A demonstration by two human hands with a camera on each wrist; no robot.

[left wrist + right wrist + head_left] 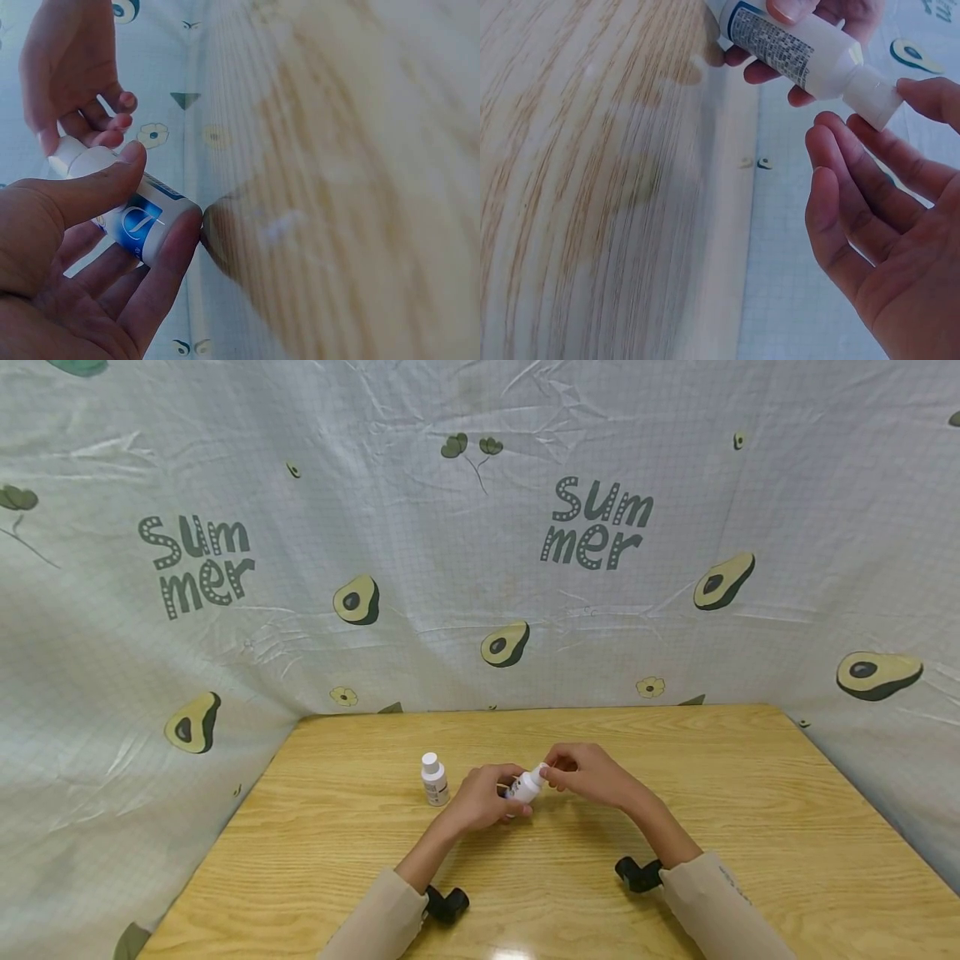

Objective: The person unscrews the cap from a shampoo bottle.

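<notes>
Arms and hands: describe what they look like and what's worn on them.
The left sleeve and right sleeve are beige; the right carries a small grey marking, unreadable. A black, bent fitting shows by each sleeve's end. The left hand and right hand are bare, without gloves.

Over by the left wrist, the left hand point(67, 307) grips a white bottle point(142, 221) with a blue patch on its label, thumb across its side, the bottle lying aslant. The right hand point(71, 79) has a digit on the white cap point(66, 152); the far side of that hold is hard to make out. Wooden tabletop point(352, 172) fills the right side, beside a flower-printed cloth point(161, 60).
</notes>
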